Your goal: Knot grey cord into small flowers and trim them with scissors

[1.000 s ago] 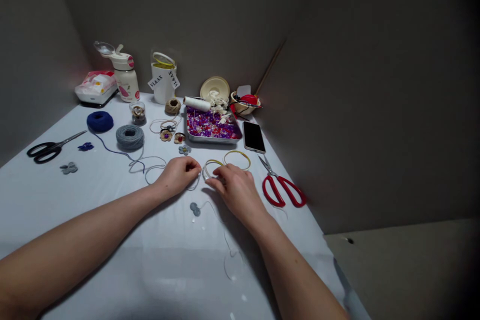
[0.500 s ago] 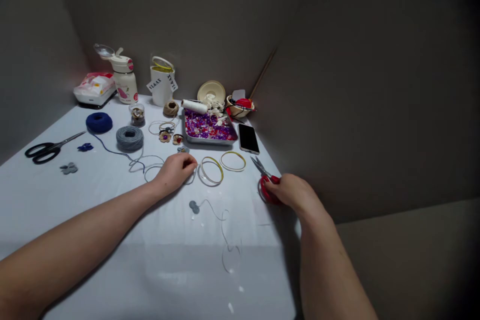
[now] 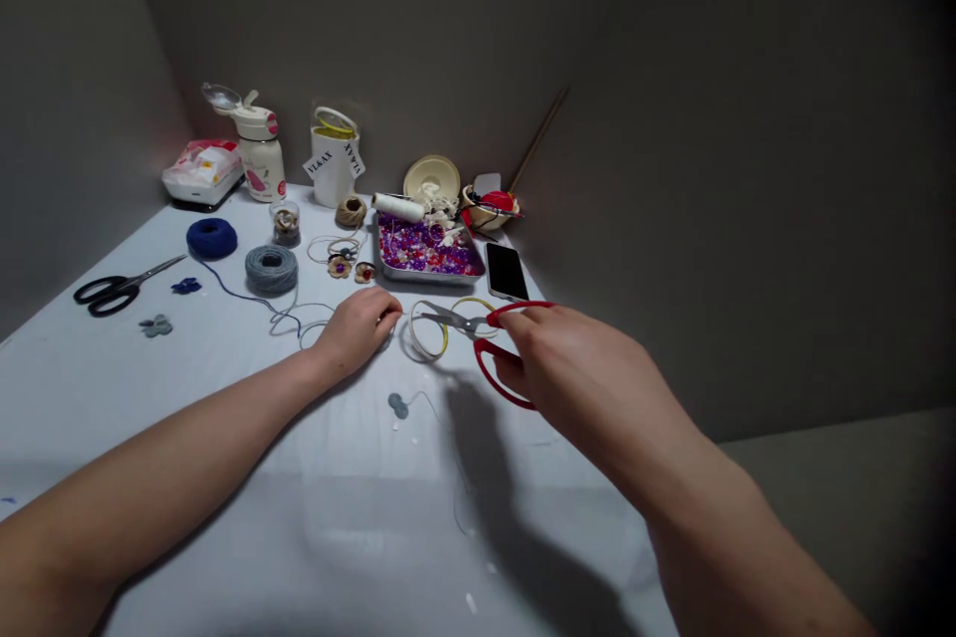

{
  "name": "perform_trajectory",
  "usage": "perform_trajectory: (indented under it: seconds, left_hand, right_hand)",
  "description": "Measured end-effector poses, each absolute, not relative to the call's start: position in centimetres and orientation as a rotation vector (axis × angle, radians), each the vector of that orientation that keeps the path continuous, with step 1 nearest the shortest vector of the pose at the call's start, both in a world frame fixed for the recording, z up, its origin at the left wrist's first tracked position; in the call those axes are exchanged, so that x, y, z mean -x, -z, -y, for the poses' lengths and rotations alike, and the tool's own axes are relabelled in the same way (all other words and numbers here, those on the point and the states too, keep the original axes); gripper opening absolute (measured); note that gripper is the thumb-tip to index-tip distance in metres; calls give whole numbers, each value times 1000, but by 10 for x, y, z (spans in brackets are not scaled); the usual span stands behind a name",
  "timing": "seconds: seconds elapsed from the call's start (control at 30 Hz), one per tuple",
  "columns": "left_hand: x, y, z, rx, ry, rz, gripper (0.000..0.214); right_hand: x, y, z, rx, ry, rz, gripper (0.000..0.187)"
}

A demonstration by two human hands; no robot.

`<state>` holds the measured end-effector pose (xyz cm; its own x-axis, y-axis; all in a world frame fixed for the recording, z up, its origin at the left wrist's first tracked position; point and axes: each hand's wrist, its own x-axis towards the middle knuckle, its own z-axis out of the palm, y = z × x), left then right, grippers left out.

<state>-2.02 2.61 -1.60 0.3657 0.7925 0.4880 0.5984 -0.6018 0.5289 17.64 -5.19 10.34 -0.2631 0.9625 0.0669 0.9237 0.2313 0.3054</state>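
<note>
Black-handled scissors (image 3: 105, 295) lie at the far left of the white-clothed table (image 3: 186, 358), with a navy yarn ball (image 3: 212, 239) and a grey yarn ball (image 3: 271, 269) to their right; a blue cord (image 3: 250, 297) is trailed from the navy ball toward the centre. The left hand (image 3: 355, 330) is rested on the cloth, its fingers curled and their tips drawn together just beside a wrapped hoop (image 3: 427, 330). Whether a fine thread is pinched there cannot be told. A grey felt flower (image 3: 398, 405) lies nearer the viewer, a pale thread trailing from it. A tray of purple and red beads (image 3: 433, 280) and a phone (image 3: 506, 271) are set further back. Red-handled scissors (image 3: 478, 320) are gripped by the right hand (image 3: 579, 363), closed around the handles — the blades, narrowly parted, are pointed left over the hoop, short of the left hand. The blades are best kept level and steady, with the tips clear of the left fingertips.
</note>
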Motion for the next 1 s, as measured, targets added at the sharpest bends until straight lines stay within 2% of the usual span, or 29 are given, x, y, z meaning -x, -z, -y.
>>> perform_trajectory:
  seconds: [0.3,1.0]
  left_hand:
    - [24,16,-29,-2557,-1182,-1150,12]
    - [23,16,-29,-2643,-1190,-1100,14]
  right_hand:
    - [-132,-130,52,-1587,-453,-2243,25]
    - [-126,-131,51,-1582,-446,-2250,26]
